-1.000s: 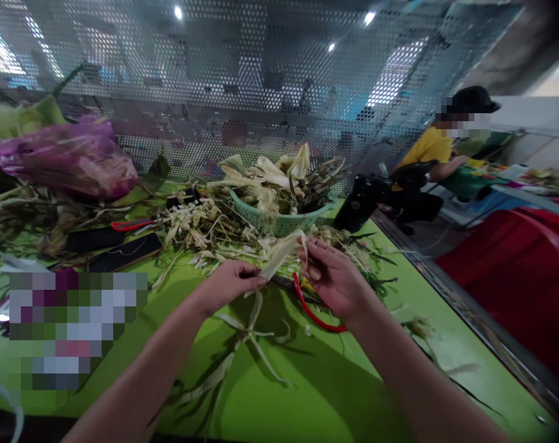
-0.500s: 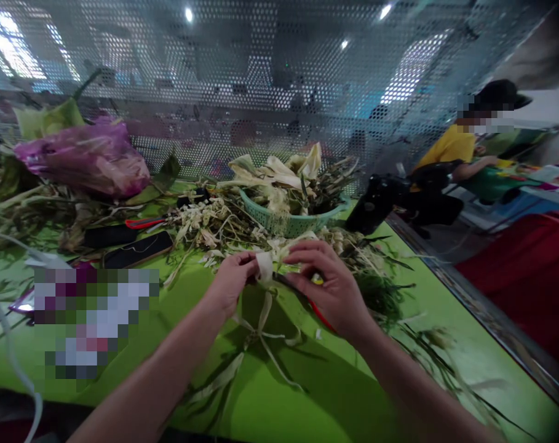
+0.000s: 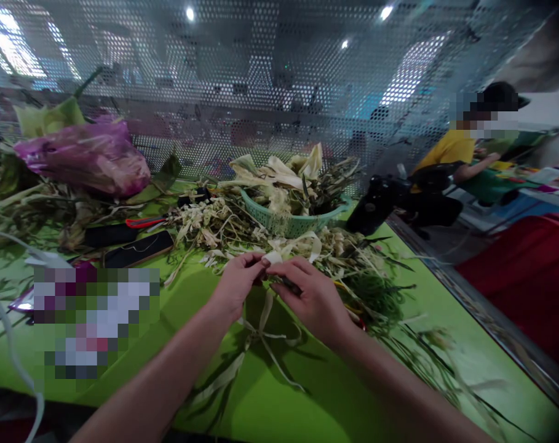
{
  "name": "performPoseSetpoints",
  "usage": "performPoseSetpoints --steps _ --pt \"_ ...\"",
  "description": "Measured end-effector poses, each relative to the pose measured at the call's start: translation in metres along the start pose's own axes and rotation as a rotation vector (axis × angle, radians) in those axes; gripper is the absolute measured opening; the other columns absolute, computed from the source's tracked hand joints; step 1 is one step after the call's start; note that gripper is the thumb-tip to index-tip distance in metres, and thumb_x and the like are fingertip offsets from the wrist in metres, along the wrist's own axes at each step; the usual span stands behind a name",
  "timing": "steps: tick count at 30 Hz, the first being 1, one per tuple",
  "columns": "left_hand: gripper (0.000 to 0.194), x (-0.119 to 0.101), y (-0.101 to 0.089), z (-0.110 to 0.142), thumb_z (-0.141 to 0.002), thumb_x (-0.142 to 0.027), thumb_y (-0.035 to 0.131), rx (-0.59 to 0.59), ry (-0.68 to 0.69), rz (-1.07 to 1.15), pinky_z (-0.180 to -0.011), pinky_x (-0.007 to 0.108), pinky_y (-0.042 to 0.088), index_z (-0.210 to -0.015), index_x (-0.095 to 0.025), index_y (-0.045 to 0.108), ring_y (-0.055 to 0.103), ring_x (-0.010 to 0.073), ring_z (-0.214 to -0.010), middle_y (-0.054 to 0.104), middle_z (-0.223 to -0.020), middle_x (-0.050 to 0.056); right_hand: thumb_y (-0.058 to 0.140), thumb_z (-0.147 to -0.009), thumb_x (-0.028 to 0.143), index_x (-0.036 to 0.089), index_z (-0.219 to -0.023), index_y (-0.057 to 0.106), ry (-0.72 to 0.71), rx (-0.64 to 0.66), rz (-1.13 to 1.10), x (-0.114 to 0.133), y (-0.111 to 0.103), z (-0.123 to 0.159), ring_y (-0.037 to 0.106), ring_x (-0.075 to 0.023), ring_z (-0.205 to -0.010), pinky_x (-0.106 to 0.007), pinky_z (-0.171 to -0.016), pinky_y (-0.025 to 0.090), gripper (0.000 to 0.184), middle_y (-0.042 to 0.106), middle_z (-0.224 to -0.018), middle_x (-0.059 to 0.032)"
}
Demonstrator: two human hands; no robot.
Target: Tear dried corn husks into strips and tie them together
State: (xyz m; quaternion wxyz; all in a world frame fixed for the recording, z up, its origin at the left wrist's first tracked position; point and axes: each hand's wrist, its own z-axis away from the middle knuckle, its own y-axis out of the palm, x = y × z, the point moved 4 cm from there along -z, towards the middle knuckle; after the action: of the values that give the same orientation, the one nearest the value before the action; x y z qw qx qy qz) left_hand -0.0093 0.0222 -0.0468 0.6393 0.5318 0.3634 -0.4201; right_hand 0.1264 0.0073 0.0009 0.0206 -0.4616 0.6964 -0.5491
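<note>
Over a green table point(image 3: 270, 406), we pinch a pale strip point(image 3: 273, 256) between the closed fingers of our left hand point(image 3: 233, 286) and right hand point(image 3: 313, 296), the tips nearly meeting. Just below them on the table lies a knot of dried strips point(image 3: 256, 335), its ends splayed. Beyond our hands, a green basket point(image 3: 291, 226) brims with husks and dry stalks point(image 3: 286, 175), between a purple plastic bag point(image 3: 88, 157) at far left and a black bottle point(image 3: 370, 206) at right. In the right background, a person in yellow point(image 3: 452, 149) sits at work.
</note>
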Motion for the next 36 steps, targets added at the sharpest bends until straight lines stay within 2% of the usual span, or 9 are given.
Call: performPoseSetpoints --steps 4,10,18,21,27,36 --pt "0.027 0.001 0.005 0.003 -0.059 -0.029 0.076 0.001 -0.040 0.089 -0.058 0.020 0.040 -0.078 -0.015 0.064 0.053 0.0080 -0.059 0.062 -0.067 -0.002 0.059 -0.082 0.018 0.026 -0.099 0.062 -0.015 -0.055 -0.014 0.001 0.002 0.000 0.057 -0.0204 -0.088 -0.031 -0.075 0.046 0.019 0.059 -0.097 -0.0052" --pt "0.033 0.003 0.010 0.005 -0.052 -0.030 0.081 0.004 -0.058 0.155 -0.058 0.020 0.042 -0.075 -0.013 0.064 0.053 0.0080 -0.056 0.061 -0.063 -0.002 0.057 -0.086 0.024 0.024 -0.092 0.062 -0.026 -0.119 0.010 0.000 0.005 0.000 0.056 -0.0188 -0.082 -0.030 -0.072 0.045 0.008 0.058 -0.090 -0.0048" --pt "0.033 -0.002 0.009 0.008 -0.060 -0.028 0.080 0.068 -0.061 0.141 -0.061 0.019 0.045 -0.086 -0.014 0.066 0.056 0.0070 -0.060 0.065 -0.074 0.001 0.059 -0.084 0.018 0.021 -0.086 0.063 -0.019 -0.215 -0.077 -0.006 -0.002 0.000 0.055 -0.0156 -0.078 -0.027 -0.069 0.044 0.006 0.056 -0.084 -0.0029" --pt "0.034 0.000 0.009 0.010 -0.063 -0.033 0.078 0.126 -0.071 0.088 -0.060 0.019 0.043 -0.089 -0.014 0.066 0.057 0.0077 -0.061 0.065 -0.075 0.002 0.060 -0.083 0.016 0.020 -0.083 0.063 -0.015 -0.243 -0.110 -0.006 -0.006 0.000 0.055 -0.0153 -0.078 -0.027 -0.070 0.044 0.005 0.056 -0.083 -0.0025" --pt "0.033 0.007 0.011 0.014 -0.065 -0.044 0.073 0.142 -0.221 0.053 -0.050 0.021 0.036 -0.071 -0.015 0.059 0.054 0.0095 -0.052 0.059 -0.062 0.000 0.061 -0.083 0.014 0.020 -0.084 0.064 -0.057 -0.274 -0.107 -0.004 -0.012 -0.002 0.055 -0.0152 -0.079 -0.026 -0.070 0.045 0.007 0.057 -0.083 -0.0027" --pt "0.028 0.003 0.010 0.012 -0.065 -0.038 0.071 0.100 -0.156 -0.015 -0.047 0.021 0.027 -0.065 -0.015 0.056 0.042 0.0063 -0.045 0.054 -0.054 -0.002 0.062 -0.082 0.017 0.021 -0.083 0.065 -0.072 -0.195 -0.134 -0.004 -0.009 -0.002 0.055 -0.0169 -0.082 -0.028 -0.071 0.044 0.006 0.056 -0.084 -0.0033"
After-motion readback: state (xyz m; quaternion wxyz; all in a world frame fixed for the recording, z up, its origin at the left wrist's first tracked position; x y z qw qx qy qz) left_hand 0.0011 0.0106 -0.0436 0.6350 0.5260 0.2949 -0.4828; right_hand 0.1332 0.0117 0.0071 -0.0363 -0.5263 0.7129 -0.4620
